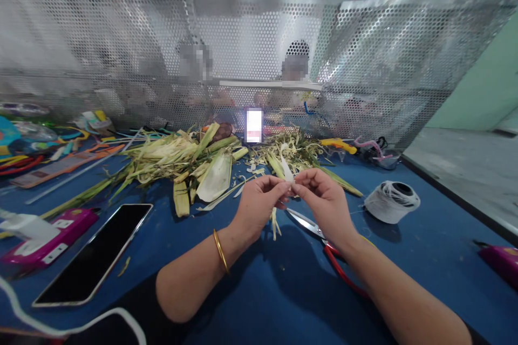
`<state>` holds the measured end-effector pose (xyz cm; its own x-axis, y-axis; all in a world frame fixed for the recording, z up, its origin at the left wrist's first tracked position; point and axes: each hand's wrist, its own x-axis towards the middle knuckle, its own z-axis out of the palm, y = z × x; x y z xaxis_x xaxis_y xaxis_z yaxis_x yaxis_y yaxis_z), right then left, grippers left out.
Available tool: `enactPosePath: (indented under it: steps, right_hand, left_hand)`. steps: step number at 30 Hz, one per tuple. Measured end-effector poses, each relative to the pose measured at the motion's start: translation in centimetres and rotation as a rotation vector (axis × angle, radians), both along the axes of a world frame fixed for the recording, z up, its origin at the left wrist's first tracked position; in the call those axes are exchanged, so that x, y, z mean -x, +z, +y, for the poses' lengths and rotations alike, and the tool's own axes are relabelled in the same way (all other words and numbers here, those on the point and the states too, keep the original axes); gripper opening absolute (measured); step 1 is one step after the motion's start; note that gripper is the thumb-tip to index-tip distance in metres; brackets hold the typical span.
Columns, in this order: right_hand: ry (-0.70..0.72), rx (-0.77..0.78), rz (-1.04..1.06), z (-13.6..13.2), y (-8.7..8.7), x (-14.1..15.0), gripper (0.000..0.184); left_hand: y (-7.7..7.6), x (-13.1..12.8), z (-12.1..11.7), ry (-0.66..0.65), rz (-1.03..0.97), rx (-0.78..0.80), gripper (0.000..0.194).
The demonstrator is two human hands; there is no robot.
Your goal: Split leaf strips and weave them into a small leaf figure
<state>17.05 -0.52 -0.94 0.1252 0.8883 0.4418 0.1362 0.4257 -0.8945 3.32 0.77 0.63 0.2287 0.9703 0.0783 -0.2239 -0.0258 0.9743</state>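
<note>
My left hand (259,202) and right hand (326,199) pinch a pale, pointed, husk-like piece (287,170) above the flat blue tabletop (283,302); beyond stand a perforated silver metal screen (259,27) and a green wall (481,78).

Counter (259,296) is blue. Held piece (287,171) is white. Scissors (304,222) show red handles (333,261); right of scissors, thread (389,205) is white.

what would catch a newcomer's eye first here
Probably the left hand and right hand, pinching a small whitish piece at centre. Beyond them, to the left, spreads a heap of pale green husks. Red-handled scissors lie by the right hand, with a spool of white thread further right.
</note>
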Motion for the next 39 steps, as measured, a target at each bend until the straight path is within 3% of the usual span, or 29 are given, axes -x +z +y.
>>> enactPosePath:
  steps: [10,16,22,30,39]
  right_hand:
    - [-0.084,-0.297,-0.42,-0.33,-0.02,-0.36,0.008]
    - [-0.148,-0.356,-0.566,-0.46,0.08,-0.43,0.012]
    - [-0.122,-0.327,-0.487,-0.37,0.16,-0.4,0.013]
    - [-0.08,-0.161,-0.313,-0.09,-0.07,-0.46,0.007]
    - [-0.052,0.018,-0.034,0.07,0.43,-0.17,0.016]
  left_hand:
    - [0.25,0.23,-0.17,-0.028,-0.098,0.152,0.022]
    - [0.37,0.38,-0.3,-0.065,-0.125,0.22,0.014]
    - [0.38,0.35,-0.15,-0.056,-0.115,0.231,0.013]
    - [0.25,0.23,-0.06,0.017,-0.031,0.025,0.011]
    - [0.12,0.19,0.02,0.04,0.062,-0.1,0.009]
